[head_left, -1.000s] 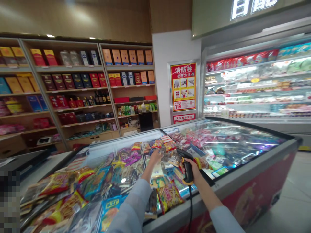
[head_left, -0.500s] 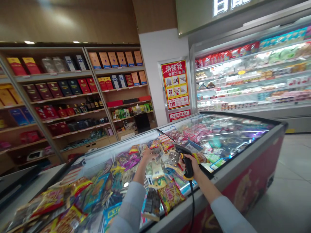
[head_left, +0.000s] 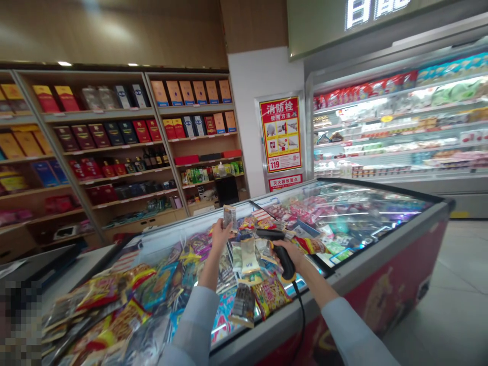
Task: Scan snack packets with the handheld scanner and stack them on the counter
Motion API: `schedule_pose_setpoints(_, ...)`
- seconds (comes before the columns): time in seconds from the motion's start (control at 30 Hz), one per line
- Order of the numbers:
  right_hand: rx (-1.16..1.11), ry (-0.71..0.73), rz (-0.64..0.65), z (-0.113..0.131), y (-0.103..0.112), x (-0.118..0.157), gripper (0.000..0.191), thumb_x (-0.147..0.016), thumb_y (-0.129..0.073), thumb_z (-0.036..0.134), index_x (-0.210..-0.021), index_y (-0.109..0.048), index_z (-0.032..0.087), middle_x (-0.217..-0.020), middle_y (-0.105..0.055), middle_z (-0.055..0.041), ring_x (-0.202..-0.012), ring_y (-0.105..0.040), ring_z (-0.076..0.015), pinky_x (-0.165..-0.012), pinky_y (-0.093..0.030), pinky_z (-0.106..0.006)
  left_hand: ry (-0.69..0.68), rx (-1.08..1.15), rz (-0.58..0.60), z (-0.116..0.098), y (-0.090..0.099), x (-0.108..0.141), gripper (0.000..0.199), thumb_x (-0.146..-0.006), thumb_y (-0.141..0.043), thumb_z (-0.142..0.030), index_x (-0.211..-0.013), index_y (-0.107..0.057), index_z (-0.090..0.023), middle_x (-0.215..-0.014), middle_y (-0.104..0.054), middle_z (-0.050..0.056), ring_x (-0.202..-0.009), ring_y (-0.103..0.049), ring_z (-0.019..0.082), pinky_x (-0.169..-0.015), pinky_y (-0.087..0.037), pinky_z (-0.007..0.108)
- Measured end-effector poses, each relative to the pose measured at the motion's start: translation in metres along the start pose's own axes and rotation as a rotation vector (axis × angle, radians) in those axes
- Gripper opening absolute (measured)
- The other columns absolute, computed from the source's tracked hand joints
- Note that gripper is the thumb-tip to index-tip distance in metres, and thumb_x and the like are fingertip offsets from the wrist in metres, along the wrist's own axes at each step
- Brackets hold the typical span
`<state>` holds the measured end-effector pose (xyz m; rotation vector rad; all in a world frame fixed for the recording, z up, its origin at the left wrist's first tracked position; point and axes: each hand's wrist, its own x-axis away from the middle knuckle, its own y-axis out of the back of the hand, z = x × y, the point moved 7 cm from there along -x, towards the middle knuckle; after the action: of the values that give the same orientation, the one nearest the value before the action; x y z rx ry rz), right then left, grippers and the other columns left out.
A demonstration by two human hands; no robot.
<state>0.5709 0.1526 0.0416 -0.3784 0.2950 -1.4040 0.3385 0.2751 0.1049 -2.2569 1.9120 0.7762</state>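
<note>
A small packet [head_left: 230, 217] stands upright above the glass-topped freezer [head_left: 385, 264], pinched along its lower left edge by the fingertips of the person's left hand [head_left: 221, 235]. The thumb and fingers are nearly closed on it, and most of the packet rises clear of them, its printed face in view.

To the right of it, the right hand [head_left: 290, 255] is wrapped around the handle of a black and yellow handheld scanner [head_left: 286, 260], fingers curled in a grip. The scanner's head points left, toward the side where the packet is, with a gap between the two. A black cable [head_left: 302, 310] hangs from the bottom of the handle over the freezer's near edge.

Below and between the hands, pale packets [head_left: 249, 256] lie on the pile. Nearer, a dark-filled clear packet [head_left: 243, 304] lies beside a yellow and red snack bag [head_left: 270, 295] at the near edge. More colourful bags [head_left: 101, 291] are heaped at the near left. On the far left are shelves of boxes [head_left: 99, 136]; on the far right, a lit refrigerated display [head_left: 396, 137]. A red and yellow poster [head_left: 280, 134] hangs between them.
</note>
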Motion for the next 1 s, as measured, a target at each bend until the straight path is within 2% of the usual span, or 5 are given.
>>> schedule_pose_setpoints(0.27,0.091,0.087,0.011,0.006,-0.026,-0.001,0.019,-0.067,-0.06,0.034,-0.065,-0.058,0.015,-0.053,-0.063,-0.0029,-0.034,-0.047,-0.01,-0.033,-0.037,-0.023,-0.002,0.082,0.011,-0.005,-0.001,0.011,0.026,-0.071,-0.062,-0.037,-0.086,-0.051,-0.018,-0.075,-0.059,-0.001,-0.062,-0.058,0.012,-0.057,-0.051,0.025)
schedule_pose_setpoints(0.43,0.111,0.068,0.021,0.005,-0.035,0.002,0.019,-0.066,-0.06,0.034,-0.068,-0.058,0.016,-0.056,-0.065,-0.0039,-0.034,-0.048,-0.0102,-0.033,-0.037,-0.022,0.032,0.121,0.059,-0.004,-0.005,0.015,0.027,-0.073,-0.062,-0.038,-0.087,-0.051,-0.018,-0.081,-0.06,0.001,-0.065,-0.06,0.012,-0.058,-0.053,0.026)
schedule_pose_setpoints(0.57,0.104,0.065,0.009,0.0,-0.045,0.002,0.017,-0.067,-0.06,0.032,-0.067,-0.058,0.015,-0.056,-0.066,-0.0049,-0.035,-0.048,-0.0107,-0.034,-0.036,-0.023,0.107,0.109,0.052,0.002,0.009,0.022,0.025,-0.073,-0.064,-0.034,-0.088,-0.053,-0.017,-0.08,-0.06,0.001,-0.065,-0.06,0.012,-0.059,-0.054,0.027)
schedule_pose_setpoints(0.73,0.07,-0.001,0.04,-0.014,-0.081,0.0,0.02,-0.073,-0.057,0.031,-0.061,-0.059,0.015,-0.049,-0.06,-0.0052,-0.036,-0.045,-0.0107,-0.034,-0.035,-0.023,0.264,0.037,-0.019,0.029,0.069,0.044,0.029,-0.07,-0.07,-0.029,-0.092,-0.061,-0.013,-0.075,-0.062,0.004,-0.066,-0.064,0.017,-0.06,-0.053,0.028)
schedule_pose_setpoints(1.0,0.043,-0.106,0.248,-0.061,-0.177,-0.013,0.019,-0.072,-0.058,0.032,-0.062,-0.06,0.015,-0.052,-0.063,-0.0049,-0.036,-0.047,-0.0102,-0.033,-0.037,-0.021,0.399,-0.11,-0.296,0.064,0.225,0.096,0.037,-0.082,-0.056,-0.031,-0.112,-0.056,-0.01,-0.084,-0.065,0.007,-0.069,-0.065,0.016,-0.058,-0.053,0.026)
